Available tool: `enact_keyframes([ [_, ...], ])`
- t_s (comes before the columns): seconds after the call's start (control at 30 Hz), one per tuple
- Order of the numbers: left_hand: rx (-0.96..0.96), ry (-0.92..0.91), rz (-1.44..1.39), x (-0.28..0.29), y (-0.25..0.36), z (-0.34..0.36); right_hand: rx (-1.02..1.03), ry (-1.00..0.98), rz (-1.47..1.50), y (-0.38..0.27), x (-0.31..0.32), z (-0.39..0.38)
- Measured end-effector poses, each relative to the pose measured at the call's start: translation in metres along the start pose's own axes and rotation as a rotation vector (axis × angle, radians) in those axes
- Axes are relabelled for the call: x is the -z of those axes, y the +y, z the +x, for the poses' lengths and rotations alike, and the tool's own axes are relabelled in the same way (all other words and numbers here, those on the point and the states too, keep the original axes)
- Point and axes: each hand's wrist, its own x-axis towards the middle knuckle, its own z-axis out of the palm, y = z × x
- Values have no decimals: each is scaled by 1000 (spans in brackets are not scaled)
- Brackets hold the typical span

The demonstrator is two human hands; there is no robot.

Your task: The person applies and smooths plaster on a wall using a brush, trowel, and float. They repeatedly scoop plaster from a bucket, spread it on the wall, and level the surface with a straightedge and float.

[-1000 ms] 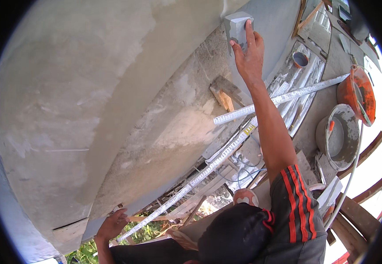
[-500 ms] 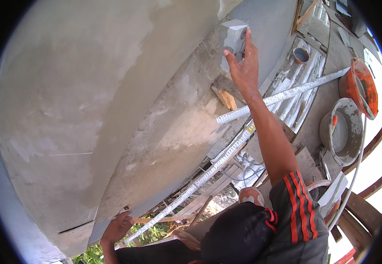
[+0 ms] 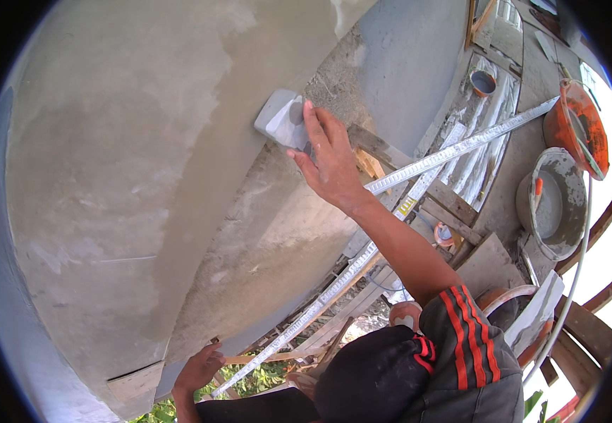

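Note:
My right hand [image 3: 334, 158] reaches up and grips a pale grey, block-shaped plastering float [image 3: 281, 120]. Thumb and fingers press on its sides, and its far end lies against the wall. The float sits where a smooth, damp band of plaster [image 3: 204, 151] meets a rougher, sandy strip [image 3: 239, 225] of the same wall. Low on the left, my left hand [image 3: 202, 368] is near the wall's lower edge, beside a thin wooden strip. Its fingers are partly bent, and whether they hold anything cannot be made out.
A long, plaster-crusted straightedge [image 3: 461, 148] crosses another long bar [image 3: 306, 310] beside the wall. At right stand a grey bucket [image 3: 553, 204] and an orange bucket [image 3: 588, 134]. A small bowl [image 3: 483, 83] rests on the planks. Loose boards and foliage [image 3: 267, 377] lie below.
My right hand has carried the float left and downward across the wall, from the blue-grey area to the damp band's edge. My left hand has shifted slightly right in the picture.

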Motion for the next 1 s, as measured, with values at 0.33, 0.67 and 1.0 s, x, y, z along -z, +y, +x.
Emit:
enact_keyframes([
  [0.33,-67,19,-20,-3,-13,3,-147,77,-31,31,30,29],
  [0.67,-76,31,-19,-2,7,0,-216,148,45,41,29,25],
  [1.0,-73,36,-17,-4,2,2,-153,63,27,24,19,7],
])
